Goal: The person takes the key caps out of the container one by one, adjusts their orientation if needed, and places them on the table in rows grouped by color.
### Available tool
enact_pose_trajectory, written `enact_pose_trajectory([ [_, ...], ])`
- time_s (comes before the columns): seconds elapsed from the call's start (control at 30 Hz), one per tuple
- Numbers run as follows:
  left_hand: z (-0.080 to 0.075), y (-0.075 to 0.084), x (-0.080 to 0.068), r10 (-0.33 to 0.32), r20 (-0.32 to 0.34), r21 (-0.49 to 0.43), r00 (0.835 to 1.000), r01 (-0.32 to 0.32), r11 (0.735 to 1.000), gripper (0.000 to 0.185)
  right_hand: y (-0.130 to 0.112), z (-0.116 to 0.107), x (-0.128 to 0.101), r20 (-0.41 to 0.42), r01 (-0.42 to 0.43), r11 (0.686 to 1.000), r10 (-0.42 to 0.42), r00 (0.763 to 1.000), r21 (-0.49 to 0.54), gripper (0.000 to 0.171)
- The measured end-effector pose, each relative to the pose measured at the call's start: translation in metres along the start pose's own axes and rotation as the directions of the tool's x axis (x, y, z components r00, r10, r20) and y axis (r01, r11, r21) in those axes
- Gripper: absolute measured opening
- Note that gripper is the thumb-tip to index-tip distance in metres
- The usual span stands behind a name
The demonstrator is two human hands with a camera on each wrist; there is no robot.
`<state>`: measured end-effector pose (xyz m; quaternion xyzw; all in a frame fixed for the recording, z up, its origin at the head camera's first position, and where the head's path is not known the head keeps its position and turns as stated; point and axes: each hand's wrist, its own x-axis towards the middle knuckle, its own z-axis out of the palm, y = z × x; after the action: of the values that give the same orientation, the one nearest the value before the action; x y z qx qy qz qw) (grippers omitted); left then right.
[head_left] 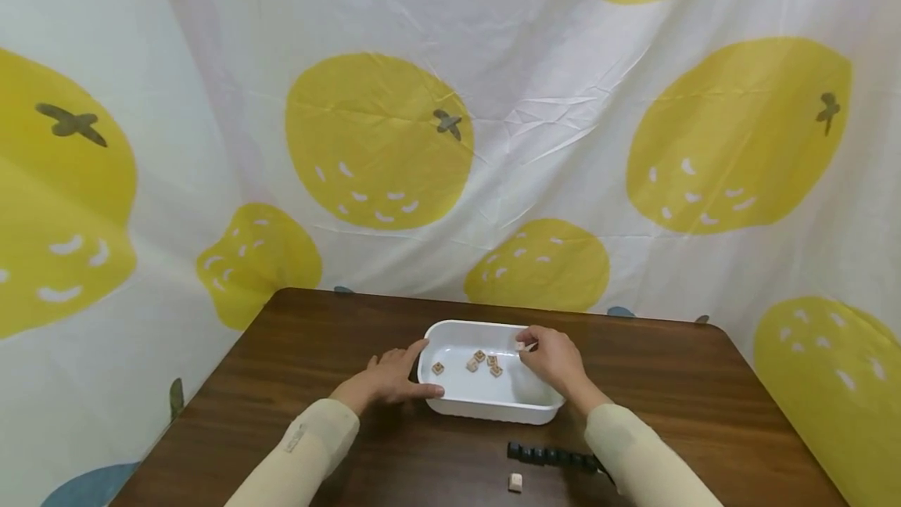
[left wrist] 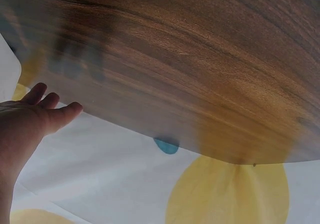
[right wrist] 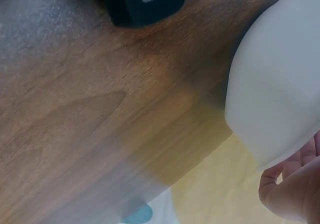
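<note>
Nearest, on the near side of the tray (head_left: 493,411), a pale cap (head_left: 515,483) sits alone, its marking too small to read. Between it and the tray runs a row of black keys (head_left: 552,456), partly behind the right sleeve (head_left: 633,444); one shows a 9 or 6 and a curved stroke. The left sleeve (head_left: 303,444) bears a small unreadable print. The left hand (head_left: 394,374) is spread at the tray's left end, thumb on the near rim, index finger toward the far corner, forearm slanting in. The right hand (head_left: 556,357), palm down, reaches over the tray's right end, thumb and fingers pinching a light cap (head_left: 521,346) above it. Five caps (head_left: 472,365) lie inside the tray, left of that hand. Beyond the tray hangs a lemon-print cloth (head_left: 542,124).
</note>
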<state>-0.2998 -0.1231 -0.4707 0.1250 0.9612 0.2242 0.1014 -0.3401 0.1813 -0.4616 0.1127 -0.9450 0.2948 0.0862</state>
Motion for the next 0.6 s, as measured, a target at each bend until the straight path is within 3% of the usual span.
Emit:
enact_pose_trajectory([
  [0.2, 0.004, -0.002, -0.001, -0.004, -0.001, -0.006, 1.000, 0.004, 1.000, 0.101, 0.001, 0.000, -0.006, -0.001, -0.015, 0.998, 0.016, 1.000, 0.057, 0.016],
  [0.6, 0.004, -0.001, 0.000, 0.002, 0.000, -0.010, 1.000, -0.002, 1.000, 0.100, 0.000, -0.007, -0.012, 0.001, -0.010, 0.999, 0.010, 1.000, 0.052, 0.017],
])
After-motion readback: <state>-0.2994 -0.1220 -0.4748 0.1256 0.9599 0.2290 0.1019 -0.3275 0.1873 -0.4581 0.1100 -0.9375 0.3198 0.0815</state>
